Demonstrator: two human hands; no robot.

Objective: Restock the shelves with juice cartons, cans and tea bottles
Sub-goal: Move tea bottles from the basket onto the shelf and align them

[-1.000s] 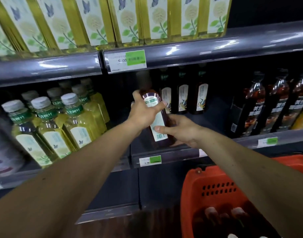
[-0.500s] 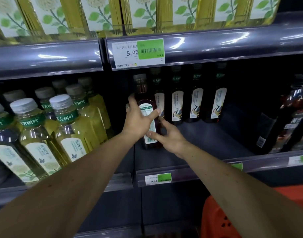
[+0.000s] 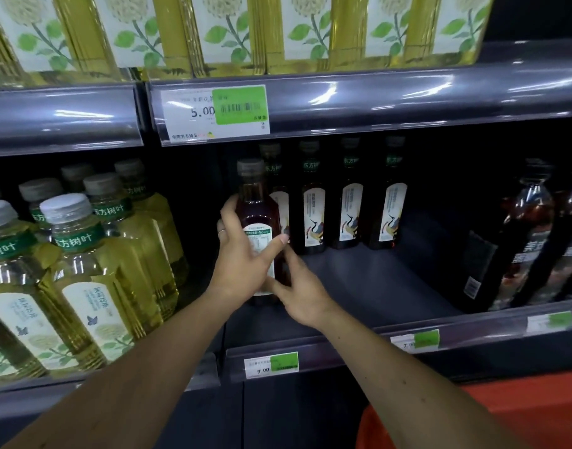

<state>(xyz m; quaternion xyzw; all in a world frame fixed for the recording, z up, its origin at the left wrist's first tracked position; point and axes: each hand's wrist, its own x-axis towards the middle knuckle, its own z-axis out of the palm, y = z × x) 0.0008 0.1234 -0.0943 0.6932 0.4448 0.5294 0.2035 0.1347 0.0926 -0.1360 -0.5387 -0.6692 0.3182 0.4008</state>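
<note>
Just bottle (image 3: 258, 218) beside bare shelf (image 3: 375, 286)

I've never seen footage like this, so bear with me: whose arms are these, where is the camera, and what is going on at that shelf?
No machine here: these are a person's two bare arms, filmed by one wide-angle camera worn on the head, looking forward and down. That is why the arms reach in from the bottom.

The left hand grips a dark tea bottle, upright near the front of the middle shelf. The right hand touches the bottle low down, steadying it. Whether the base rests on the shelf is hidden by the hands.

Behind stands a row of dark bottles. To the left are yellow tea bottles, and on the shelf above, cartons with flower prints. The orange thing at bottom right looks like a basket.
</note>
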